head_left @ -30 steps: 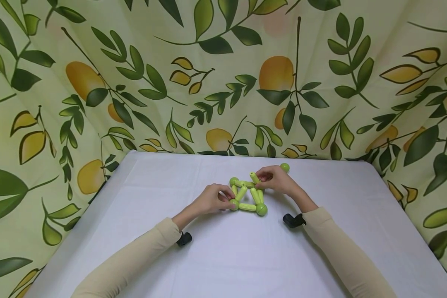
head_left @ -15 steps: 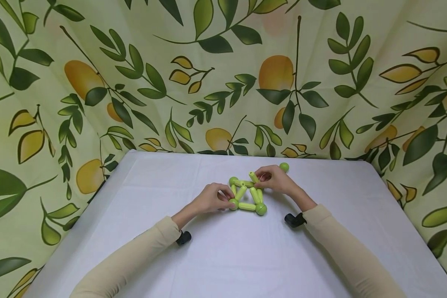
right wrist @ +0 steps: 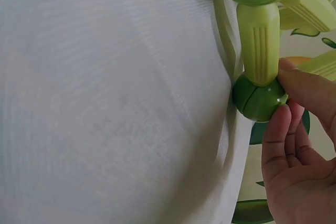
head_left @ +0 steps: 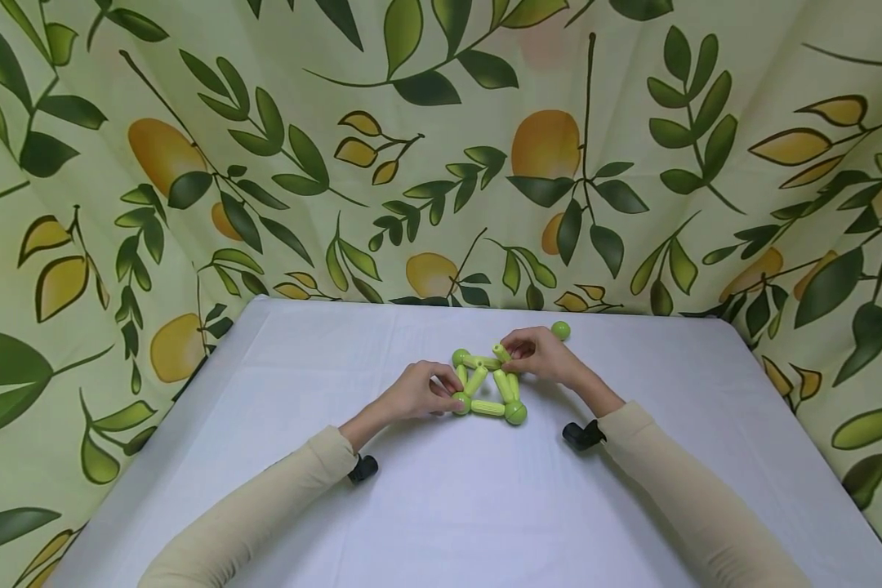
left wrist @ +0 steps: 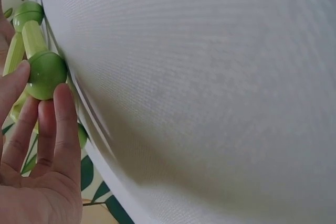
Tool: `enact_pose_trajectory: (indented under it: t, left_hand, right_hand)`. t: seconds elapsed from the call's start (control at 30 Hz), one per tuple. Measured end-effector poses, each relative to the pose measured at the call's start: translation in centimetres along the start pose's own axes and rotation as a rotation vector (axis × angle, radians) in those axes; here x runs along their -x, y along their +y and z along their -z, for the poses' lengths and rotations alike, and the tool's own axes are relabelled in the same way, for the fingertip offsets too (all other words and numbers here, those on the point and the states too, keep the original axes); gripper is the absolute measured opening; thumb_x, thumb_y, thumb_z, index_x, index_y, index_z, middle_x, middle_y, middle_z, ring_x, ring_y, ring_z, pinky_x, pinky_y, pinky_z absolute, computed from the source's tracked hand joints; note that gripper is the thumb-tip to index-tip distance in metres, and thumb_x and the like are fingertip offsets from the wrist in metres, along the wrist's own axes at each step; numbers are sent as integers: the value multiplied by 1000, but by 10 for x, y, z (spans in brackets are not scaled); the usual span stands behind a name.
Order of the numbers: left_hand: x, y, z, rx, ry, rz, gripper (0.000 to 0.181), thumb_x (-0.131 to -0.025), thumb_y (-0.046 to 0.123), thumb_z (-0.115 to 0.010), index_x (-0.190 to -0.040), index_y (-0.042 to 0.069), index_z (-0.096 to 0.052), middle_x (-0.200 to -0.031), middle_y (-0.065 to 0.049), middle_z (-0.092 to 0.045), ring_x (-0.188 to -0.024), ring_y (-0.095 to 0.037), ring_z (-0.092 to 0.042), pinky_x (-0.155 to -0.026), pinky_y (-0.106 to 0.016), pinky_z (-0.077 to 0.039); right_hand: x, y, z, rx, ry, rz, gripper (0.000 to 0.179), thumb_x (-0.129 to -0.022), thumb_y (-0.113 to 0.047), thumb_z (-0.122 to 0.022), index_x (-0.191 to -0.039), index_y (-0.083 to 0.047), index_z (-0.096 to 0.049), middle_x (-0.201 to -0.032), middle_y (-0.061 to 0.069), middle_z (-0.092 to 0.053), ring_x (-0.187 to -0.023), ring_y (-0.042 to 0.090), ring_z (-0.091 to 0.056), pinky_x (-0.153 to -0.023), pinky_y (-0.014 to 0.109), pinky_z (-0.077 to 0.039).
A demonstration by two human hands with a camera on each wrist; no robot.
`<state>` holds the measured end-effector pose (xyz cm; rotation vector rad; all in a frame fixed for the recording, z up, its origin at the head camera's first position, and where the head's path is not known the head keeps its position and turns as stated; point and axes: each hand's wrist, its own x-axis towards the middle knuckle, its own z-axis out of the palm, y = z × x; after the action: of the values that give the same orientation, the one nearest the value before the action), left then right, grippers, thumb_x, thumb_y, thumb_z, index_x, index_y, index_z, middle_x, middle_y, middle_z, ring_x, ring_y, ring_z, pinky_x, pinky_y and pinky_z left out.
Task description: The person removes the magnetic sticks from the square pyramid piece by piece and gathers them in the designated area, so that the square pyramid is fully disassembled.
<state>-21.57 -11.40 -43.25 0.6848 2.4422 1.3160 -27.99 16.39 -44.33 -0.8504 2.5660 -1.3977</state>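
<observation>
On the table lies a four-sided frame of green balls and light-green ribbed rods from a magnetic building set. My left hand [head_left: 417,390] pinches the near-left ball [left wrist: 48,74] between thumb and fingers. At the far-right corner my right hand [head_left: 542,353] pinches another ball [right wrist: 257,100]; that ball is hidden by the fingers in the head view. A short rod [head_left: 501,353] leans up beside the right fingertips. Two more rods, one on the left [head_left: 476,380] and one on the right [head_left: 501,384], slant upward from the near corners, where the near-right ball [head_left: 515,412] sits untouched.
A loose green ball [head_left: 561,330] rests near the table's far edge, behind the right hand. The table [head_left: 441,506] has a white cloth. A leaf-and-fruit patterned curtain [head_left: 441,163] hangs close behind it. Black wrist cameras, left [head_left: 365,469] and right [head_left: 581,436], hang below the sleeves.
The short rod at my right fingertips has tipped slightly lower. Both hands keep their places on the frame, and the left hand shows no visible movement.
</observation>
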Motion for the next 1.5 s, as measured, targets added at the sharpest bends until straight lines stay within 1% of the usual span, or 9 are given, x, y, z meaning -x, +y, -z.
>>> enact_pose_trajectory:
  t: [0.13, 0.37, 0.6, 0.8, 1.0, 1.17, 1.27, 1.5]
  left_hand:
    - [-1, 0, 0, -3, 1, -9, 16, -85, 7, -84, -95, 5, -73, -90, -3, -66, -76, -15, -68, -61, -30, -58]
    - [-1, -1, 0, -8, 0, -12, 15, -85, 7, -84, -95, 5, -73, -90, -2, -66, -77, -14, -68, -62, -29, -58]
    - [-2, -2, 0, 9, -5, 7, 15, -86, 7, -84, -96, 5, -73, -89, -2, -65, -74, -15, -68, -61, -31, -58]
    - [-3, -1, 0, 9, -7, 12, 16, -85, 8, -84, -96, 5, -72, -90, -3, -66, -74, -15, -68, -62, -30, -59]
    - [-2, -1, 0, 15, -7, -1, 16, -85, 6, -84, -95, 4, -72, -90, -3, -65, -75, -16, -68, -61, -31, -59]
    - [-2, 0, 0, 0, -3, -19, 16, -85, 6, -84, -95, 4, -72, -89, -2, -65, -76, -15, -68, -61, -30, -58]
    - [-1, 1, 0, -10, 1, -25, 16, -84, 5, -84, -95, 4, -72, -89, -2, -65, -77, -14, -68, -62, -29, -58]
    - [-1, -1, -1, 8, -3, -24, 16, -84, 4, -83, -96, 3, -72, -89, -3, -65, -76, -15, -68, -61, -31, -59]
  right_hand:
    - [0, -1, 1, -7, -2, 0, 24, -82, 3, -83, -104, 1, -74, -90, 6, -69, -81, 21, -60, -73, 26, -52]
    - [0, -1, 2, -11, 4, -19, 24, -81, 0, -85, -103, -2, -75, -88, 3, -68, -80, 20, -60, -71, 26, -52]
    - [-2, -1, 3, -19, -16, 16, 21, -83, 4, -82, -102, -3, -75, -91, 4, -68, -80, 21, -60, -71, 26, -52]
    - [-1, -2, 8, -38, 10, 23, 25, -83, -2, -85, -106, -1, -74, -91, 6, -68, -80, 22, -60, -70, 25, -52]
    - [4, -5, 17, -50, 33, -3, 29, -83, -7, -86, -108, -1, -74, -92, 6, -68, -82, 23, -62, -71, 26, -53]
    - [11, -4, 24, -36, 55, -20, 28, -83, -6, -85, -108, -2, -72, -92, 6, -67, -84, 24, -62, -73, 26, -53]
    - [17, -3, 27, -36, 57, -20, 28, -84, -5, -85, -108, -1, -71, -94, 8, -67, -86, 24, -63, -75, 27, -54]
    - [29, 1, 34, -15, 67, -16, 29, -85, -6, -84, -109, 3, -70, -96, 9, -67, -86, 24, -63, -75, 26, -54]
